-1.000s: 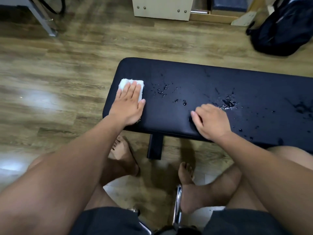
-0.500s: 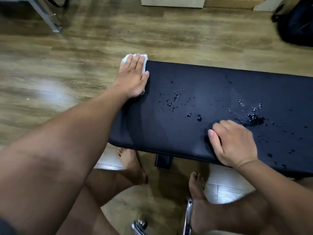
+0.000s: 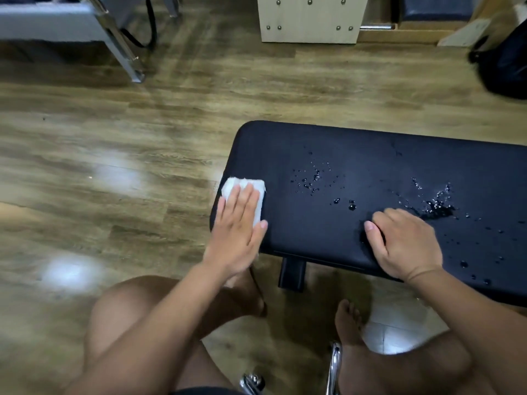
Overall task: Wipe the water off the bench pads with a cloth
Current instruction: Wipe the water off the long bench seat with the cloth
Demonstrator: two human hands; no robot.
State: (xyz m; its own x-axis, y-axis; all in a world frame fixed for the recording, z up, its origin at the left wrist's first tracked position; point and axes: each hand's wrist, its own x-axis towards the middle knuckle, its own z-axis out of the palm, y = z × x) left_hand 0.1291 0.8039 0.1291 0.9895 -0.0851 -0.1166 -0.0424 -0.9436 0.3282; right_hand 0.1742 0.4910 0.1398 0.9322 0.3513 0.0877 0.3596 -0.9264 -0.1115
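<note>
A black padded bench pad [image 3: 356, 155] lies across the right half of the view. My left hand [image 3: 238, 232] presses flat on a folded white cloth [image 3: 241, 188] at the pad's near left corner; most of the cloth is under the palm. Small water drops [image 3: 312, 178] dot the middle of the pad, and a larger wet patch [image 3: 436, 206] lies further right. My right hand [image 3: 405, 243] rests on the pad's front edge with fingers curled, just left of that patch, holding nothing.
Wooden floor [image 3: 114, 166] surrounds the bench. A metal frame leg [image 3: 125, 52] stands at the back left, a pale cabinet [image 3: 309, 18] at the back, a black bag [image 3: 504, 64] at the far right. My bare legs and feet and a chrome chair base [image 3: 333, 366] are below.
My left hand has slid the cloth from the pad's far left corner back toward the near left corner. My right hand stays in place on the front edge.
</note>
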